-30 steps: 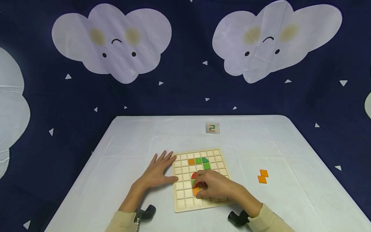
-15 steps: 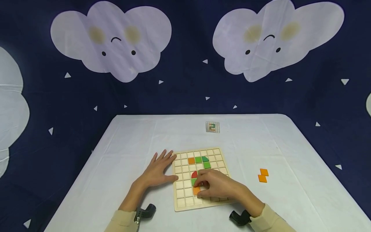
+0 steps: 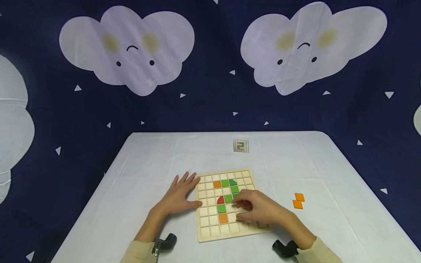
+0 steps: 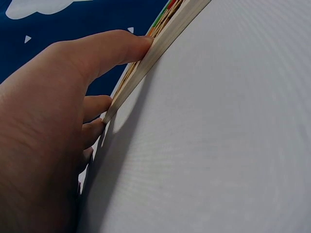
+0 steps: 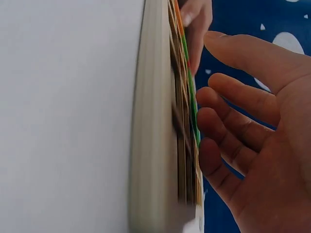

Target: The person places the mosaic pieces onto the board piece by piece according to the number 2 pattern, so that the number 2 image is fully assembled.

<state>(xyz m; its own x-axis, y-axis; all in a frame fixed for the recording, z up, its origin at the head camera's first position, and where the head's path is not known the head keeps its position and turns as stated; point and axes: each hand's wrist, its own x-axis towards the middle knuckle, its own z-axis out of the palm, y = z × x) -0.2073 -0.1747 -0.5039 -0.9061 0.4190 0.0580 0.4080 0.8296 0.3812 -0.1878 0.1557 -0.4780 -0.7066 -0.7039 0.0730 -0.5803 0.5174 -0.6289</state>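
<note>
A wooden grid board (image 3: 205,231) lies on the white table. My left hand (image 3: 175,197) is spread at its left side, thumb and fingertips at the edge; the left wrist view shows the thumb (image 4: 141,46) on the rim. Over the board's right half hovers my right hand (image 3: 260,207), fingers loosely bent with nothing between them. In the grid sit an orange square tile (image 3: 223,218), a green square tile (image 3: 221,208), a red rounded tile (image 3: 220,200) and another green tile (image 3: 228,198). Farther up are an orange tile (image 3: 217,184) and a dark green rounded tile (image 3: 232,182). My right fingers partly cover one green tile.
Two loose orange tiles (image 3: 298,201) lie on the table to the right of the board. A small pattern card (image 3: 241,146) with a coloured figure on a grid is near the table's far edge. A dark blue cloth with clouds hangs behind.
My right hand has let go of the orange square tile, which stays in its cell, and has shifted right, uncovering green tiles. My left hand keeps its place at the board's edge.
</note>
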